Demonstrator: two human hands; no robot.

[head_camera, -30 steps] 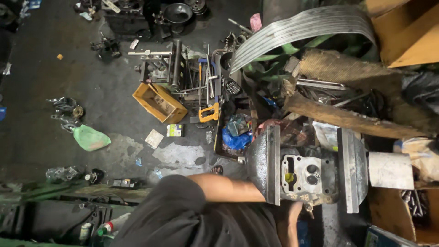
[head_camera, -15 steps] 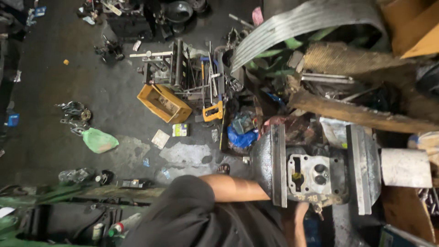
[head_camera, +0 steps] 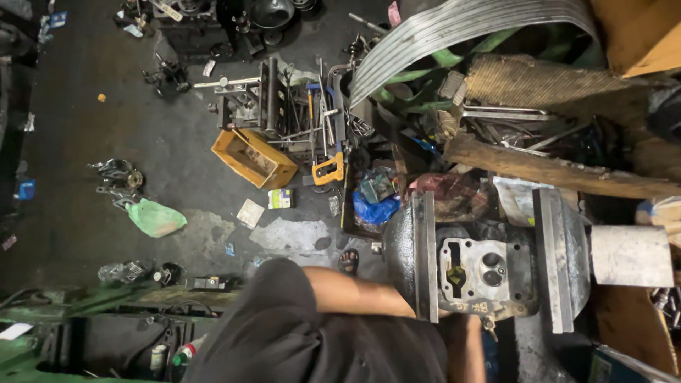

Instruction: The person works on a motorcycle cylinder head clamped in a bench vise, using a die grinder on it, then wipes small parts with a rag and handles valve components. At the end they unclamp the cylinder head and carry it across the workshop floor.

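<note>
Dark oily workshop floor [head_camera: 106, 128], tools and scrap scattered everywhere. A grey metal engine block [head_camera: 486, 273] sits at lower right, clamped between two thick steel plates [head_camera: 424, 255]. Left hand is hidden behind the near plate, forearm leading under it; right hand [head_camera: 468, 328] sits just under the block, fingers hidden, so grip cannot be told for either. Block looks heavy, rigid, greasy; best held by the plate edges or flat flanges, not the ports. Packages: yellow open box [head_camera: 252, 157] mid-floor, small white-green carton [head_camera: 280, 198] beside it, green plastic bag [head_camera: 156, 217] to the left, blue bag [head_camera: 374, 209] near the block.
</note>
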